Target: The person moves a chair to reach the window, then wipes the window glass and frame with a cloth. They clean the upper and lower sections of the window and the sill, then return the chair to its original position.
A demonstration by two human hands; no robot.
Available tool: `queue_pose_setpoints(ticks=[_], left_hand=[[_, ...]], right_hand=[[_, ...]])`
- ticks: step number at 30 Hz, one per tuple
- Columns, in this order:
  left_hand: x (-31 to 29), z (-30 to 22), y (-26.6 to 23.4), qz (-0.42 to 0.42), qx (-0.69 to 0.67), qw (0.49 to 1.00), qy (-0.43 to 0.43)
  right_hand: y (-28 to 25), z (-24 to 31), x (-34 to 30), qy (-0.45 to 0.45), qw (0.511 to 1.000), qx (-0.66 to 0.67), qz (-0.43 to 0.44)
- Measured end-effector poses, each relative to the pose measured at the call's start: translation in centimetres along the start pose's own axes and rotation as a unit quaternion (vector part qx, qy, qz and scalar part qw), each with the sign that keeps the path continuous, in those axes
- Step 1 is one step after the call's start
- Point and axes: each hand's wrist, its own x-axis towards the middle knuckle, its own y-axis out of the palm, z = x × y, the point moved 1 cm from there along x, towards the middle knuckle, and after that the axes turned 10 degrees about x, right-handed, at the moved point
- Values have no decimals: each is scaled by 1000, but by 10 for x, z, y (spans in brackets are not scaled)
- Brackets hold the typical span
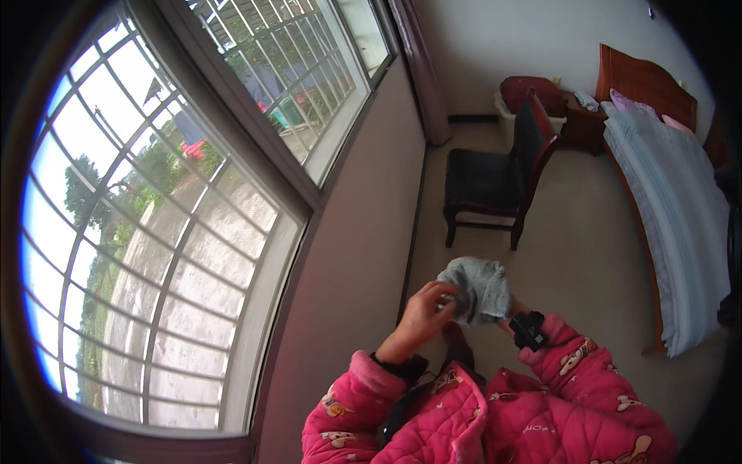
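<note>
A bunched grey cloth [483,288], fuzzy like a towel, is held up in front of my body. My left hand [423,315] is at its left edge, with bent fingers closed on a fold. The cloth covers my right hand, and only a bit of that hand near the wrist [510,312] shows below its right side; the right fingers are hidden. A black band with a small box [529,330] is on my right wrist, and another dark band [403,367] is on the left. Both arms wear quilted pink sleeves.
On the left, a barred window [170,232] stands above a pale wall [348,224]. Ahead is a dark chair [483,182], with a pale bin [506,124] and a reddish-brown bedside cabinet [581,131] behind it. A bed with blue bedding [672,224] stands on the right.
</note>
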Motion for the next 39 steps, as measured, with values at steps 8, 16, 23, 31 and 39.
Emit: queue_pose_setpoints(ticks=[8, 16, 23, 31, 39], left_hand=[[-48, 152, -19, -126, -95, 940, -302], [-26, 195, -3, -68, -51, 936, -340], [86, 146, 21, -10, 33, 982, -187], [177, 78, 26, 47, 6, 978, -203], [287, -50, 130, 181, -18, 983, -7]], right_hand=[[-4, 74, 10, 221, 945, 109, -215], [-22, 88, -6, 146, 910, 44, -385], [-36, 126, -1, 116, 966, 15, -230], [-54, 202, -10, -9, 921, -355, -160], [-97, 284, -47, -1, 822, -510, -254]])
